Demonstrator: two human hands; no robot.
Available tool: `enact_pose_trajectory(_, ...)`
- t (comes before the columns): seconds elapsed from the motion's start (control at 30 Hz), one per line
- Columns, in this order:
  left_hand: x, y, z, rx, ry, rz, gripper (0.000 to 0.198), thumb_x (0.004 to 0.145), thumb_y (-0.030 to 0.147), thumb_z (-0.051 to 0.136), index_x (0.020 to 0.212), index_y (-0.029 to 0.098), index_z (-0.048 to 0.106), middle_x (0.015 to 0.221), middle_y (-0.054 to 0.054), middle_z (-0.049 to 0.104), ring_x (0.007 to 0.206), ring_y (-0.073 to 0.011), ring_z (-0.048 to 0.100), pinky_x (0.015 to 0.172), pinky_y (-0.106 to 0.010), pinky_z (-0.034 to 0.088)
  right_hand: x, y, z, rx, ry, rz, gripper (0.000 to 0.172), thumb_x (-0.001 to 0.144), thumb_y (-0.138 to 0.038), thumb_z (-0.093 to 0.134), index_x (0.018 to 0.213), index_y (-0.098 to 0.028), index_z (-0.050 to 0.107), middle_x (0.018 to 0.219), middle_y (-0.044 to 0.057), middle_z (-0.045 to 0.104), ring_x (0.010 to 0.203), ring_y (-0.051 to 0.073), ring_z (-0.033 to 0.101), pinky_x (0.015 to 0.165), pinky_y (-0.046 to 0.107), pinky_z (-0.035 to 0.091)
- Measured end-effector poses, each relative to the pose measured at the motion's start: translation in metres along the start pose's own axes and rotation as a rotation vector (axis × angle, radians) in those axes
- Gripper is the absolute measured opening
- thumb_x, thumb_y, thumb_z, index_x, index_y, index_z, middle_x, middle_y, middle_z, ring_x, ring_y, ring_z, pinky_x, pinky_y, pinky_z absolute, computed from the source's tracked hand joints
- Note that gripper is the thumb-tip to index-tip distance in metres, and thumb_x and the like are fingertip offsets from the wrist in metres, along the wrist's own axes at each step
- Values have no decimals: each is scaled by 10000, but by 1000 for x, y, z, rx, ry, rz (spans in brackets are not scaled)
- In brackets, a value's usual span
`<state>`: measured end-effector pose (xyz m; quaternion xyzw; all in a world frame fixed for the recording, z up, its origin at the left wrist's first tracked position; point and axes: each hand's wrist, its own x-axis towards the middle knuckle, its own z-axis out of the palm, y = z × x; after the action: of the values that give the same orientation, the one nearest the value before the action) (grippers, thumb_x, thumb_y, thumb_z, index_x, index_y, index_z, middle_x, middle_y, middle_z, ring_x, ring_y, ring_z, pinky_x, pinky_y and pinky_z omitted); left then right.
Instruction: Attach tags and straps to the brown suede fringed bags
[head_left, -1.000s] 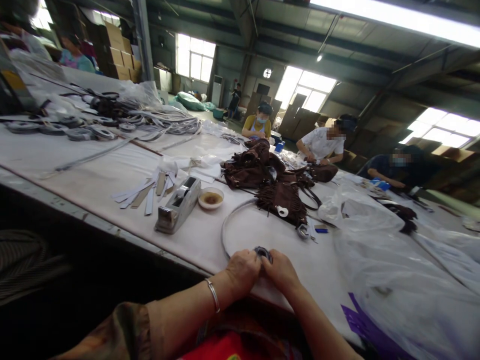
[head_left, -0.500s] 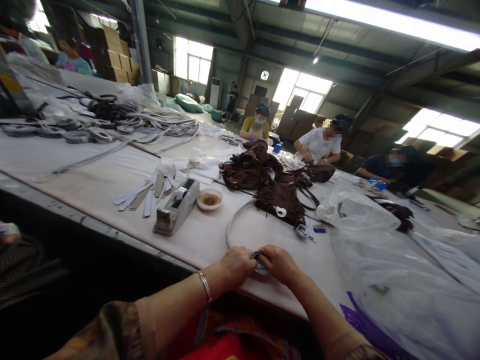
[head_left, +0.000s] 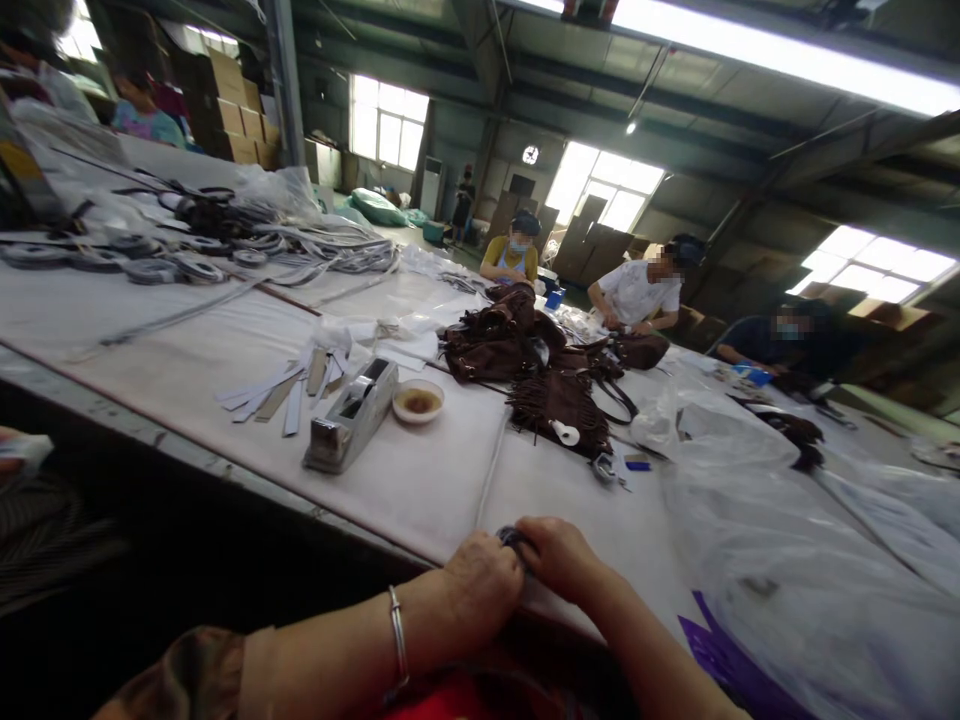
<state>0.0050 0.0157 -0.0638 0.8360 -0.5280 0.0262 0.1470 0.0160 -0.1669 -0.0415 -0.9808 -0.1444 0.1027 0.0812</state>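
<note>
At the table's near edge, my left hand [head_left: 484,582] and my right hand [head_left: 561,560] are closed together on a small coil of grey strip [head_left: 511,537]. My fingers hide much of the coil. Its loose tail [head_left: 491,470] runs straight away over the table to a dark brown fringed bag [head_left: 556,405]. A white roll [head_left: 565,433] lies on that bag. To the left of my hands stand a grey tape dispenser [head_left: 352,415] and a small dish [head_left: 418,401] with brownish contents.
Several wound coils [head_left: 150,271] and loose strips lie at the far left. Pale flat strips [head_left: 289,390] fan out behind the dispenser. More brown bags [head_left: 502,335] are heaped ahead. Clear plastic sheeting [head_left: 787,530] covers the right side. Co-workers [head_left: 641,285] are across the table.
Both hands have moved nearer to me, with the left turned further over the coil. The strip's tail, curved before, is now pulled straighter and lies further right.
</note>
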Motion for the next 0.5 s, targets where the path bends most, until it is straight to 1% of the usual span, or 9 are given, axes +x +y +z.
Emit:
enact_pose_trajectory(0.07,-9,1,-7,-21,-28,-5,269,876,389,595,983,142,605,897,-89,654,796,-243,609,731,-394,492,-7,-2,4,-18,4,-35,191,887,-295,498,818,-209,654,821,45,725,764,182,649,632,258,333)
enact_pose_trajectory(0.17,-13,-1,-13,-1,-71,-26,190,879,352,593,947,175,610,836,-59,646,752,-242,593,693,-389,483,-14,-3,8,-24,3,-65,201,899,-297,492,816,-205,651,810,44,722,746,181,649,625,259,333)
enact_pose_trajectory(0.23,-10,-6,-14,30,-55,-53,151,894,326,574,929,188,622,829,-61,628,765,-246,585,679,-378,476,-15,-2,7,-28,0,-75,196,899,-285,494,817,-200,650,813,46,721,744,181,647,629,258,339)
enact_pose_trajectory(0.3,-5,-12,-16,59,-27,-65,132,908,300,559,934,201,643,869,-75,612,801,-241,581,678,-355,468,-14,1,3,-37,-7,-90,187,898,-271,497,823,-198,652,822,47,723,754,182,649,640,256,348)
enact_pose_trajectory(0.37,1,-21,-20,85,-29,-25,128,912,282,559,954,219,663,905,-82,601,813,-228,579,671,-327,460,-11,4,-2,-62,-16,-113,182,899,-257,497,837,-196,657,841,52,727,771,187,653,651,258,357)
enact_pose_trajectory(0.5,11,-41,-27,119,-96,93,125,896,255,585,982,237,674,872,-63,598,732,-189,578,620,-282,443,-2,13,-11,-133,-23,-179,178,906,-253,499,870,-194,663,871,63,728,784,196,659,651,266,363)
